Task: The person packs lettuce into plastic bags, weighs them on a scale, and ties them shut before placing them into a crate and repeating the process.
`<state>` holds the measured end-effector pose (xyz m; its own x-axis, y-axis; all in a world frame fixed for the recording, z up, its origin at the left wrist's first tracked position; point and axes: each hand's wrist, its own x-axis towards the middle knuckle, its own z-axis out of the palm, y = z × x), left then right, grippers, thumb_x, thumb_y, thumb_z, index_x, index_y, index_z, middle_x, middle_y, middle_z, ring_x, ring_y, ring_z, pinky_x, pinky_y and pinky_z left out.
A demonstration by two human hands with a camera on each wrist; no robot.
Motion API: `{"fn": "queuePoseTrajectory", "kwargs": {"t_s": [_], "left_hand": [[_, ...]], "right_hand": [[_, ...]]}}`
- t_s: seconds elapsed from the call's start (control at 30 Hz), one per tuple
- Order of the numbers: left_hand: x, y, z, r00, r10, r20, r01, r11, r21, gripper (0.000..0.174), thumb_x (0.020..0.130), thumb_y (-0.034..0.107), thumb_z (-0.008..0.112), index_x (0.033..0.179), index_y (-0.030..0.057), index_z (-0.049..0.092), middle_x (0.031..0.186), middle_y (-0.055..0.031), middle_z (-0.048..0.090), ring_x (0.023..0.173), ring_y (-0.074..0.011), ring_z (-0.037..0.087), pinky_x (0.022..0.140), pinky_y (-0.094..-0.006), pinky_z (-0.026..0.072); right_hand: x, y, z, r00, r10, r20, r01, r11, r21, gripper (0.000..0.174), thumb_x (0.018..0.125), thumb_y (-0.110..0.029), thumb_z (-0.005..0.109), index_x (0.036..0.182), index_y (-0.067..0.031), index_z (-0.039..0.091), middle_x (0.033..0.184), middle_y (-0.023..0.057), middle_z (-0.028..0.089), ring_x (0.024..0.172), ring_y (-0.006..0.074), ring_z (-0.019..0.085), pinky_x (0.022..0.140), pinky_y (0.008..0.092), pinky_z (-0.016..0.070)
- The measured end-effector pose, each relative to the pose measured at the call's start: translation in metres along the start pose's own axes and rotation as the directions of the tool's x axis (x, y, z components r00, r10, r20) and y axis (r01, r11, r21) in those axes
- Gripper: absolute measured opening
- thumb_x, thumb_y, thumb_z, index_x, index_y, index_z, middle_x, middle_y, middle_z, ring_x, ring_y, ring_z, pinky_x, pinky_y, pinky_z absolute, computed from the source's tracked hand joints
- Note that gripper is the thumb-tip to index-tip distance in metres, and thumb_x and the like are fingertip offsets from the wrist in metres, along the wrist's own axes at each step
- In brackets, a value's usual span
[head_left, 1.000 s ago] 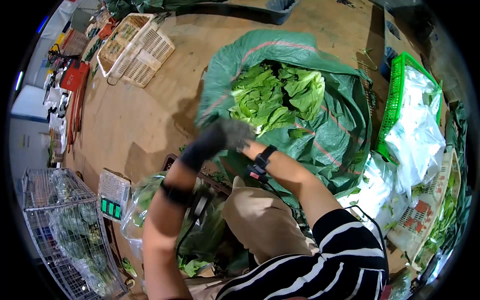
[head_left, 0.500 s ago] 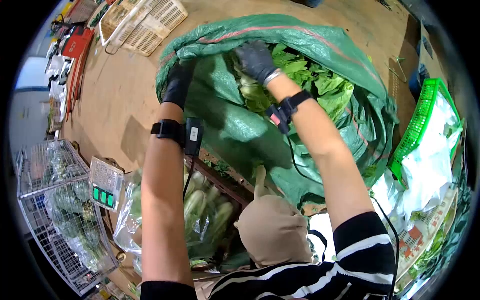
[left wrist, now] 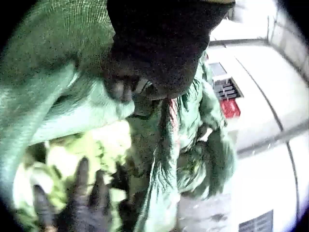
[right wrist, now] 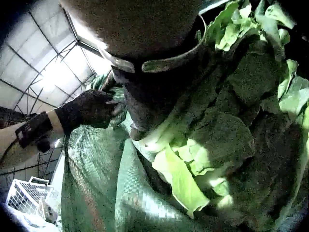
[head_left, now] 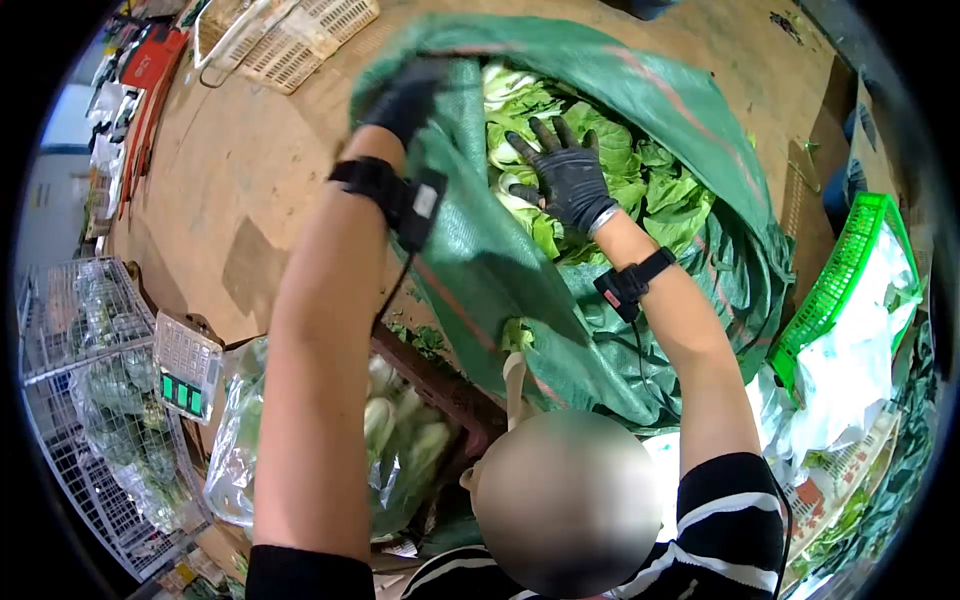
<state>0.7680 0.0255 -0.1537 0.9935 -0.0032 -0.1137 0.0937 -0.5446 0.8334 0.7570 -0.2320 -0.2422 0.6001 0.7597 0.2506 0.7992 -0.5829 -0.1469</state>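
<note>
A large green woven sack [head_left: 470, 230] with pink stripes lies with its mouth spread around heads of leafy greens [head_left: 620, 160]. My left hand [head_left: 405, 100], in a black glove and blurred in the head view, grips the sack's rim at the far left. In the left wrist view its curled fingers [left wrist: 123, 89] hold the green fabric. My right hand [head_left: 570, 180], also black-gloved, rests on the greens inside the mouth, fingers spread and fairly straight. Pale stems show beside its thumb. In the right wrist view, broad leaves [right wrist: 217, 140] lie around and beneath that hand.
Clear bags of pale-stemmed greens [head_left: 400, 440] lie nearest me, beside a brown crate [head_left: 450, 390]. A scale [head_left: 188, 365] and a wire cage [head_left: 110, 400] stand at left. A white basket [head_left: 290, 45] sits at far left, a green basket [head_left: 840, 290] with plastic bags at right.
Both hands, close together near the sack's front edge a second ago, are now apart at its mouth. Since half a second ago the right hand has shifted right and nearer, with fingers spread; the left has moved right.
</note>
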Motion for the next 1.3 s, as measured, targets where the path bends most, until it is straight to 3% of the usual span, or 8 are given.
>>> {"fn": "queuePoseTrajectory", "kwargs": {"t_s": [0.03,0.07,0.13,0.33,0.43,0.73,1.03,1.3], "left_hand": [[-0.002,0.017,0.013,0.912,-0.013,-0.411,0.141,0.949,0.282,0.028,0.084,0.019,0.038,0.093,-0.0026,0.054,0.088,-0.0101,0.058,0.080,-0.0182,0.053,0.077,-0.0272,0.0398],[0.020,0.005,0.001,0.899,-0.120,-0.421,0.085,0.991,-0.100,0.030,0.084,0.021,0.039,0.092,-0.0027,0.055,0.090,-0.0127,0.058,0.085,-0.0244,0.054,0.079,-0.0308,0.0396],[0.022,0.018,0.000,0.950,0.131,-0.284,0.089,0.757,0.648,0.030,0.083,0.024,0.041,0.093,-0.0012,0.055,0.092,-0.0152,0.058,0.090,-0.0270,0.054,0.081,-0.0321,0.0396],[0.034,-0.020,0.062,0.880,0.473,0.041,-0.255,0.398,0.881,0.017,0.071,0.009,0.053,0.087,0.0030,0.059,0.092,-0.0127,0.058,0.086,-0.0261,0.054,0.074,-0.0331,0.0437],[0.041,-0.051,0.071,0.921,0.282,-0.270,-0.087,0.823,0.562,0.022,0.077,0.021,0.043,0.088,0.0064,0.056,0.087,-0.0180,0.056,0.079,-0.0333,0.053,0.068,-0.0411,0.0433],[0.078,-0.049,0.074,0.993,-0.117,0.014,0.053,0.552,0.832,0.046,0.078,0.047,0.043,0.104,0.0103,0.055,0.097,-0.0157,0.057,0.086,-0.0252,0.055,0.076,-0.0334,0.0420],[0.067,-0.033,0.057,0.979,-0.084,0.185,-0.050,0.783,0.620,0.040,0.080,0.039,0.042,0.105,0.0107,0.055,0.099,-0.0144,0.056,0.087,-0.0238,0.055,0.077,-0.0326,0.0422],[0.076,-0.026,0.070,0.946,-0.088,0.313,-0.111,0.818,0.564,0.034,0.082,0.031,0.042,0.106,0.0110,0.054,0.101,-0.0132,0.056,0.088,-0.0226,0.055,0.078,-0.0318,0.0424]], "right_hand": [[-0.003,0.001,-0.001,1.000,0.003,-0.023,-0.003,1.000,0.013,0.062,0.071,-0.058,0.042,0.124,-0.0258,0.035,0.129,0.0126,0.030,0.117,0.0360,0.029,0.086,0.0636,0.0200],[-0.005,0.001,0.000,1.000,0.007,-0.018,-0.007,1.000,0.019,0.062,0.071,-0.058,0.042,0.124,-0.0258,0.035,0.129,0.0126,0.030,0.117,0.0360,0.029,0.086,0.0636,0.0200],[-0.006,0.002,0.000,0.998,0.022,-0.054,-0.018,0.998,0.060,0.063,0.071,-0.059,0.042,0.124,-0.0258,0.035,0.129,0.0127,0.031,0.117,0.0362,0.029,0.086,0.0638,0.0203],[-0.007,0.005,0.002,0.998,0.036,-0.043,-0.032,0.995,0.091,0.064,0.070,-0.059,0.044,0.124,-0.0265,0.034,0.130,0.0118,0.029,0.118,0.0357,0.027,0.088,0.0630,0.0162],[-0.010,0.007,0.003,0.998,0.040,-0.046,-0.036,0.995,0.096,0.064,0.070,-0.058,0.045,0.124,-0.0269,0.034,0.130,0.0112,0.029,0.118,0.0352,0.027,0.089,0.0623,0.0163],[-0.009,0.012,0.000,0.998,0.047,-0.040,-0.041,0.988,0.150,0.069,0.064,-0.054,0.055,0.124,-0.0254,0.034,0.129,0.0124,0.031,0.117,0.0364,0.029,0.087,0.0617,0.0202],[-0.026,0.007,-0.004,0.999,0.038,0.024,-0.041,0.993,0.107,0.079,0.058,-0.054,0.060,0.126,-0.0263,0.030,0.130,0.0114,0.028,0.118,0.0356,0.027,0.088,0.0611,0.0194],[-0.040,0.019,0.007,0.957,0.235,-0.168,-0.131,0.872,0.471,0.040,0.078,-0.031,0.048,0.117,-0.0237,0.044,0.118,0.0117,0.043,0.110,0.0336,0.037,0.092,0.0509,0.0210]]}}
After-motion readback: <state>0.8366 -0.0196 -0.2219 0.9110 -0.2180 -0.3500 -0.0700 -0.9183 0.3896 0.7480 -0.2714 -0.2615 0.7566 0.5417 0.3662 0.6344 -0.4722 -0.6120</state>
